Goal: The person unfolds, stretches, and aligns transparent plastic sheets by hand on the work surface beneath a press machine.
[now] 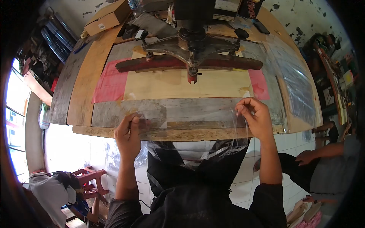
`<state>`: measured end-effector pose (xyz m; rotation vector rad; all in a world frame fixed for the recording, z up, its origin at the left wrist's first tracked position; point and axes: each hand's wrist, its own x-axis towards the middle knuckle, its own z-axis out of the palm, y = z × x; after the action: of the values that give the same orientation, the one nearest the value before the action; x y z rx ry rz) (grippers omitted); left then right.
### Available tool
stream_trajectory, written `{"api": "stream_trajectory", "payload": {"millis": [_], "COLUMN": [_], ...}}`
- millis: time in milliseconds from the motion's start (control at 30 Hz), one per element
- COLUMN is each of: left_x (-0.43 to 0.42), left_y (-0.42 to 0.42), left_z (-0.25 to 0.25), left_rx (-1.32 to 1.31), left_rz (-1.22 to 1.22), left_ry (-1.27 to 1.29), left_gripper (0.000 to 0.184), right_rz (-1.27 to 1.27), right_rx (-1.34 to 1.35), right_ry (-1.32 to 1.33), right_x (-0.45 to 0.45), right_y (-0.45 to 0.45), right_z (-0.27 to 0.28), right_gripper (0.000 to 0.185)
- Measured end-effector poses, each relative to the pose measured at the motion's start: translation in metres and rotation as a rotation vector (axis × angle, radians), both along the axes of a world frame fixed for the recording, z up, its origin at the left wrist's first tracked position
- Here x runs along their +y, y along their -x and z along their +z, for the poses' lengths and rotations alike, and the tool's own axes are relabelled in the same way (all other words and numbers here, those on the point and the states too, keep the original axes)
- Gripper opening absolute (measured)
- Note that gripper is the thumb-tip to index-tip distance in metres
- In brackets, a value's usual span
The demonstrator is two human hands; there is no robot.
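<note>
A clear plastic sheet [190, 154] hangs between my two hands, drooping over the table's front edge and my lap. My left hand [129, 133] pinches it at the left, thumb against the fingers. At the right, a folded edge of the sheet is gripped by the fingertips of my right hand [255, 114]. Both hands are just above the front of the worktable [205, 135]. Beyond them lies a yellowish pad [182, 88] with pink ends, and over it stands a dark metal press [194, 47] with a long reddish bar [163, 64].
Stacked clear plastic [296, 87] lies on the table's right side. A cardboard box [106, 19] and a phone [261, 26] are at the back. One person [330, 167] sits at the right; another [53, 193] is by a red stool [93, 182] at lower left.
</note>
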<state>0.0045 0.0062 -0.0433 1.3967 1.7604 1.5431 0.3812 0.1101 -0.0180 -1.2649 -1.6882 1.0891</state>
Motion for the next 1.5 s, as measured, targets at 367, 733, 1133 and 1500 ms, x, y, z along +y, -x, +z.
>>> {"api": "stream_trajectory", "payload": {"millis": [367,733,1133,1500], "left_x": [-0.042,-0.044,-0.038,0.093], "left_y": [0.013,0.011,0.012,0.018], "left_z": [-0.052,-0.061,0.007,0.035], "left_rx": [0.431,0.392,0.074,0.293], "left_rz": [0.142,0.15,0.096,-0.123], "left_ry": [-0.15,-0.207,-0.1,0.239], "left_gripper": [0.01,0.017,0.023,0.024], "right_rz": [-0.119,-0.211,-0.136,-0.102], "right_rx": [-0.098,-0.141,-0.008,-0.417], "right_ry": [-0.482,-0.884,-0.416,-0.274], "right_x": [-0.054,-0.06,-0.064,0.088], "right_y": [0.017,0.033,0.019,0.019], "right_z": [-0.052,-0.085,0.0,0.012], "right_gripper": [0.005,0.008,0.007,0.02]}}
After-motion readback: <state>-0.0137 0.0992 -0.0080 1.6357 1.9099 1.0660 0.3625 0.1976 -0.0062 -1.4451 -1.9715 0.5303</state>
